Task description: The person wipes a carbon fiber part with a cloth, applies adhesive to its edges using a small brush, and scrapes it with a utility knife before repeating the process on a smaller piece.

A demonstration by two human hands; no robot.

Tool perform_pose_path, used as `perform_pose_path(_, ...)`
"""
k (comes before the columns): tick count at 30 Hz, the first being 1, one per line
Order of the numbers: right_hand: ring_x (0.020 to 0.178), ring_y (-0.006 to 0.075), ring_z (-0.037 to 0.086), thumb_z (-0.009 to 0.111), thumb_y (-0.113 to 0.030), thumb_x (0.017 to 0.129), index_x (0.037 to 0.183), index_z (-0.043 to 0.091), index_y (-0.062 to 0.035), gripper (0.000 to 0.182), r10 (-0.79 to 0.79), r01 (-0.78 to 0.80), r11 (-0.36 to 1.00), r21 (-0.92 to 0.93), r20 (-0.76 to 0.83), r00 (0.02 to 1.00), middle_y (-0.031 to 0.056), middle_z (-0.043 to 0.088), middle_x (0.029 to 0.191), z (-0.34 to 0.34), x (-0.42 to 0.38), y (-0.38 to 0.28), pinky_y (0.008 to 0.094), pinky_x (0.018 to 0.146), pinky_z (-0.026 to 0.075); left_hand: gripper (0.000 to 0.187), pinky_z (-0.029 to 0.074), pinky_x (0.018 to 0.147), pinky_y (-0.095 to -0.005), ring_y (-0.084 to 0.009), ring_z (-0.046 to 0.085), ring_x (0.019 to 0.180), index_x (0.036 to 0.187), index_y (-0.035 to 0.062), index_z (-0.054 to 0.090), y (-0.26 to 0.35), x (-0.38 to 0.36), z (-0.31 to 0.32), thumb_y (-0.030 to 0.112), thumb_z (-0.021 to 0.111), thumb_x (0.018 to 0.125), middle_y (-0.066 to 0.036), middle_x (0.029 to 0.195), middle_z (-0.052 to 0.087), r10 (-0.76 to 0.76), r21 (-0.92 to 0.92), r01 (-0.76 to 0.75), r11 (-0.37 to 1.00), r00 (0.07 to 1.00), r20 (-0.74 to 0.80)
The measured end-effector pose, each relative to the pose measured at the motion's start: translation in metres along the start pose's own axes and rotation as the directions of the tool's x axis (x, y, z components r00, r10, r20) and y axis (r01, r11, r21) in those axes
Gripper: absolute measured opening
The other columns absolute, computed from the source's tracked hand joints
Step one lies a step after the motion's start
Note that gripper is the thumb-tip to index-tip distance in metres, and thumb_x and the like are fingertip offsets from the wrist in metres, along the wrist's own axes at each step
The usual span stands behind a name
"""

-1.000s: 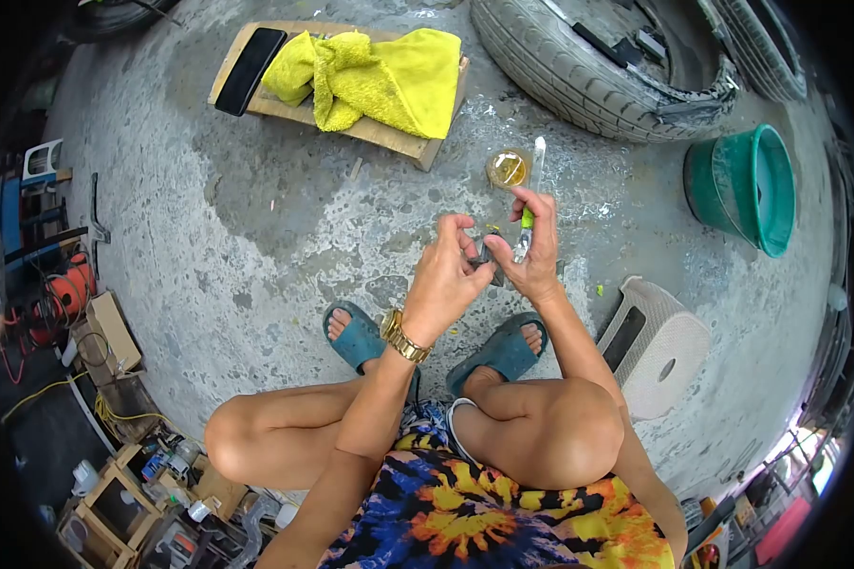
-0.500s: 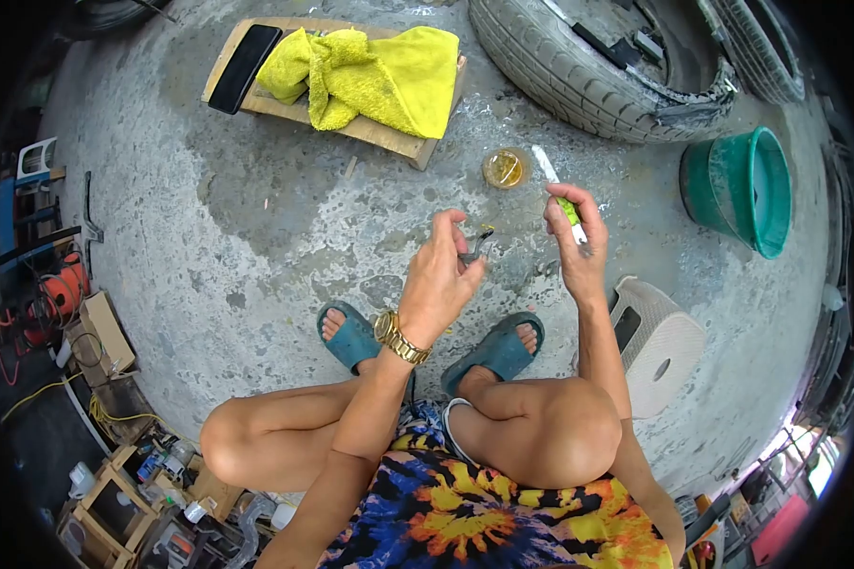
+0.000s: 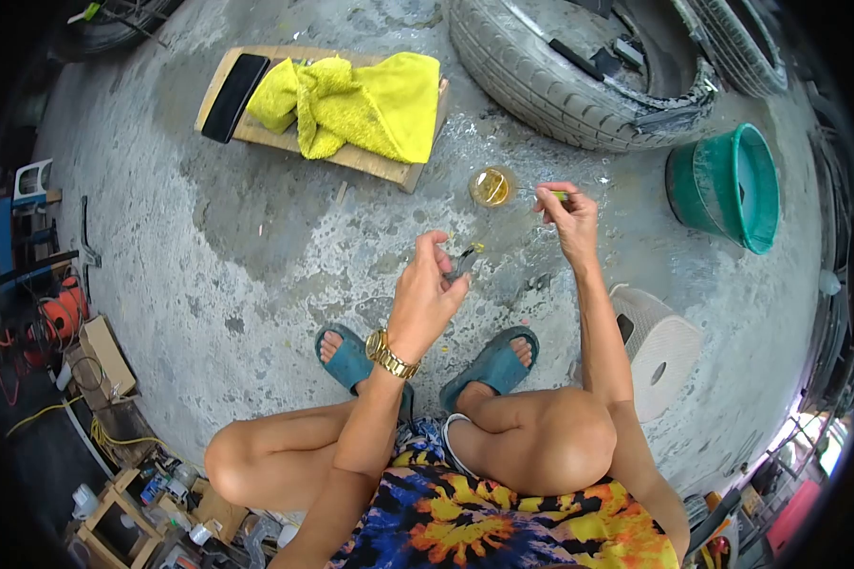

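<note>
My left hand [image 3: 423, 302], with a gold watch on its wrist, is closed around a small dark grey part [image 3: 459, 265]. Specks of yellow show at the part's far tip. Pinched in my right hand [image 3: 571, 220] is a slim tool [image 3: 561, 195], its green section showing by the fingers. That tool's thin end points left toward a small clear cup [image 3: 492, 187] of amber liquid on the floor, close to its rim; its exact kind I cannot tell.
A yellow towel [image 3: 370, 104] and a black phone [image 3: 235, 98] lie on a low wooden stool [image 3: 378, 173]. Tires [image 3: 541, 90] lie at the upper right, above a green bucket [image 3: 707, 190]. A beige plastic stool [image 3: 664, 356] stands by my right knee. Tools and boxes line the left.
My right hand has turned the tool from upright to pointing left at the cup. My left hand has shifted slightly left and down in view. The camera view has also shifted a little.
</note>
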State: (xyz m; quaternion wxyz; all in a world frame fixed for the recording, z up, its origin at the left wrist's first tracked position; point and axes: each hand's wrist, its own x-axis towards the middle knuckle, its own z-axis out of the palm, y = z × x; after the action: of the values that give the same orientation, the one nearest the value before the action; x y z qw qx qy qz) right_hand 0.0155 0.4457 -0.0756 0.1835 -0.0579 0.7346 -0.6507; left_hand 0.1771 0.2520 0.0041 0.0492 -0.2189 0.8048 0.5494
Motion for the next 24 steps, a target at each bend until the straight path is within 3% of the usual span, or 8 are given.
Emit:
perform_pose_path(3,0.059,0.0057,0.045,0.074,-0.018,0.086,0.092,0.074,-0.0049,0.014,-0.077,0.071,0.981,-0.180,-0.024,0.997,-0.0017,0.062,0.075,0.004,0.020,0.017,0.0232,0.053,0.036,0.053,0.048,0.056,-0.0257,-0.0106,0.056,0.062,0.123,-0.0013,0.041,0.002,0.001,-0.002,0.003,0.072,0.080,-0.005,0.084,0.052,-0.016,-0.018,0.016,1.000,1.000,0.003)
perform_pose_path(5,0.060,0.0087,0.044,0.075,-0.021,0.084,0.094,0.074,-0.0043,0.020,-0.195,0.223,0.896,-0.385,0.110,0.975,-0.0003,0.058,0.073,0.006,0.029,0.019,0.0268,0.054,0.037,0.053,0.048,0.056,-0.0255,-0.0104,0.055,0.062,0.123,-0.0013,0.041,0.001,0.001,-0.002,0.003,0.072,0.080,-0.005,0.084,0.052,-0.007,-0.014,0.007,1.000,1.000,-0.001)
perform_pose_path(10,0.065,0.0198,0.052,0.073,-0.021,0.084,0.095,0.071,-0.0040,0.020,-0.047,0.191,0.779,-0.597,0.249,0.967,0.0077,0.057,0.078,0.017,0.042,0.020,0.0330,0.062,0.043,0.053,0.048,0.055,-0.0248,-0.0099,0.055,0.061,0.122,-0.0013,0.041,-0.002,0.000,-0.004,0.002,0.072,0.079,-0.004,0.084,0.051,-0.009,-0.027,0.009,1.000,1.000,-0.011)
perform_pose_path(13,0.078,0.0285,0.060,0.071,-0.020,0.084,0.095,0.069,-0.0039,0.020,-0.117,0.286,0.711,-0.642,0.293,0.949,0.0111,0.060,0.086,0.020,0.045,0.028,0.0384,0.071,0.047,0.052,0.047,0.054,-0.0248,-0.0096,0.056,0.060,0.122,-0.0012,0.041,-0.003,0.000,-0.004,0.002,0.072,0.079,-0.004,0.083,0.051,-0.020,-0.025,0.020,0.999,1.000,-0.013)
perform_pose_path(15,0.089,0.0321,0.062,0.071,-0.022,0.084,0.095,0.068,-0.0036,0.021,-0.015,0.233,0.662,-0.713,0.299,0.954,0.0119,0.062,0.092,0.021,0.044,0.026,0.0410,0.078,0.048,0.053,0.048,0.054,-0.0251,-0.0099,0.056,0.060,0.122,-0.0011,0.041,-0.004,-0.001,-0.004,0.002,0.072,0.079,-0.004,0.083,0.052,-0.033,-0.018,0.033,0.999,0.999,-0.016)
perform_pose_path(19,0.088,0.0332,0.061,0.071,-0.021,0.084,0.095,0.068,-0.0037,0.021,-0.033,0.241,0.678,-0.695,0.299,0.954,0.0117,0.063,0.096,0.016,0.045,0.033,0.0417,0.078,0.048,0.053,0.048,0.054,-0.0255,-0.0105,0.056,0.060,0.122,-0.0012,0.041,-0.004,-0.001,-0.003,0.002,0.072,0.079,-0.005,0.083,0.052,-0.008,-0.001,0.008,1.000,1.000,-0.030)
perform_pose_path(22,0.079,0.0251,0.062,0.069,-0.018,0.085,0.096,0.068,-0.0041,0.018,-0.114,0.290,0.690,-0.664,0.296,0.948,0.0097,0.063,0.089,0.011,0.043,0.031,0.0362,0.072,0.048,0.053,0.048,0.054,-0.0260,-0.0115,0.057,0.060,0.122,-0.0013,0.041,-0.003,0.000,-0.003,0.003,0.072,0.079,-0.006,0.083,0.053,-0.021,0.003,0.021,1.000,1.000,-0.015)
perform_pose_path(24,0.069,0.0136,0.057,0.066,-0.014,0.087,0.099,0.067,-0.0044,0.015,0.026,0.047,0.867,-0.496,0.138,0.990,0.0056,0.063,0.081,0.007,0.034,0.014,0.0288,0.065,0.045,0.053,0.049,0.054,-0.0264,-0.0121,0.058,0.060,0.123,-0.0013,0.041,-0.002,-0.001,-0.003,0.004,0.073,0.080,-0.006,0.083,0.053,0.004,0.007,-0.004,1.000,1.000,-0.010)
